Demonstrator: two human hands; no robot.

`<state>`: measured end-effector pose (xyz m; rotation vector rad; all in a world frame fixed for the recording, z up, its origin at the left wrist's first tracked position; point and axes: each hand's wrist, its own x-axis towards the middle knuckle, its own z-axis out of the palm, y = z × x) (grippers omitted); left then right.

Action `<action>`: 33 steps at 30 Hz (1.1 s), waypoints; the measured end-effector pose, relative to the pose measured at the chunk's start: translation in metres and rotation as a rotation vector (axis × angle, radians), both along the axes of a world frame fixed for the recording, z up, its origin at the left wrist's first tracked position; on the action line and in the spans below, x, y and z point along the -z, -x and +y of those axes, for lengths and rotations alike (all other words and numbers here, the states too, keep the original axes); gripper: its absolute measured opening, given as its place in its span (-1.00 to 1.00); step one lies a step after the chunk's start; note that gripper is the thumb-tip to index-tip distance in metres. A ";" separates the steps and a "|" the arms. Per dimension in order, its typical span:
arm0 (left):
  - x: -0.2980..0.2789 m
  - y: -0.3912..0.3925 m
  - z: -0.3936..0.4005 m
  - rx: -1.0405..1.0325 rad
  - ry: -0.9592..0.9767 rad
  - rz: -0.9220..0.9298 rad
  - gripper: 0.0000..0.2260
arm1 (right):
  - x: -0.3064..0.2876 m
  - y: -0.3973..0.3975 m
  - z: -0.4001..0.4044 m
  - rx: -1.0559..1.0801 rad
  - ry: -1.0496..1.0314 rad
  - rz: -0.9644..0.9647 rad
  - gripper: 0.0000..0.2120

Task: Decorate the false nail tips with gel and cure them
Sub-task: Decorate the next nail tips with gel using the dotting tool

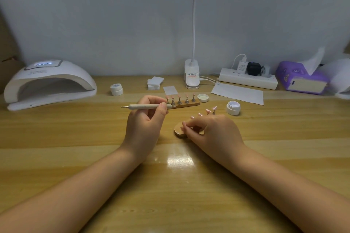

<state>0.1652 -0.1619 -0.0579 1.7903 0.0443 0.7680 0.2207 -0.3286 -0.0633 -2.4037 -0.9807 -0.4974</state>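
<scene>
My left hand (145, 119) grips a beige dotting pen (144, 106), held level with its metal tip pointing left. Behind it a wooden strip (193, 103) carries several pink false nail tips (179, 98) on small metal stands. My right hand (212, 130) rests on an oval wooden stand (179, 132) and pinches something small over it; I cannot make out what. More pink nail tips (212, 108) stand at the far side of that oval stand. An open white gel jar (233, 108) is to the right, its lid (203, 98) lying beside the strip.
The white curing lamp (49, 83) sits at the back left with its display lit. A closed white jar (116, 89), white wipes (155, 82), a clip lamp (192, 77), a paper sheet (237, 93), a power strip (248, 79) and a purple tissue pack (301, 79) line the back of the wooden table (170, 185).
</scene>
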 end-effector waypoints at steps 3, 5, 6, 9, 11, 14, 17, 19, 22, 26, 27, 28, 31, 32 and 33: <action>0.000 0.001 0.001 -0.001 0.000 -0.007 -0.93 | 0.002 -0.001 0.001 -0.033 -0.033 0.013 -0.77; 0.001 0.001 0.001 0.006 -0.006 -0.017 -0.93 | 0.002 -0.004 0.001 -0.046 -0.118 0.054 -0.81; 0.000 0.002 0.000 0.014 -0.008 -0.026 -0.93 | 0.002 -0.006 0.000 -0.051 -0.183 0.088 -0.84; 0.000 0.004 -0.003 0.053 -0.014 -0.068 -0.92 | 0.001 -0.009 -0.001 -0.063 -0.331 0.204 -0.90; -0.001 0.006 -0.007 0.086 -0.034 -0.097 -0.94 | 0.002 -0.009 -0.002 -0.075 -0.390 0.247 -0.90; -0.002 0.010 -0.014 0.117 -0.056 -0.135 -0.93 | 0.002 -0.007 -0.002 -0.095 -0.469 0.288 -0.89; -0.002 0.013 -0.018 0.119 -0.094 -0.171 -0.93 | 0.001 -0.007 -0.003 -0.124 -0.497 0.256 -0.88; -0.003 0.014 -0.018 0.122 -0.122 -0.190 -0.95 | 0.001 -0.006 -0.003 -0.149 -0.493 0.240 -0.87; -0.003 0.015 -0.019 0.126 -0.153 -0.199 -0.90 | 0.002 -0.006 -0.003 -0.165 -0.497 0.235 -0.87; -0.004 0.015 -0.019 0.117 -0.158 -0.207 -0.93 | 0.001 -0.005 -0.002 -0.190 -0.492 0.215 -0.86; -0.004 0.015 -0.020 0.110 -0.158 -0.209 -0.93 | 0.001 -0.005 -0.002 -0.189 -0.502 0.209 -0.86; -0.005 0.015 -0.020 0.104 -0.155 -0.213 -0.93 | 0.001 -0.005 -0.002 -0.184 -0.513 0.202 -0.87; -0.009 0.016 -0.021 0.082 -0.112 -0.238 -0.93 | -0.004 -0.004 -0.004 -0.181 -0.543 0.176 -0.89; -0.012 0.016 -0.021 0.077 -0.097 -0.252 -0.92 | -0.008 -0.003 -0.005 -0.192 -0.553 0.160 -0.88; -0.016 0.017 -0.022 0.078 -0.086 -0.271 -0.93 | -0.011 -0.002 -0.005 -0.205 -0.561 0.139 -0.88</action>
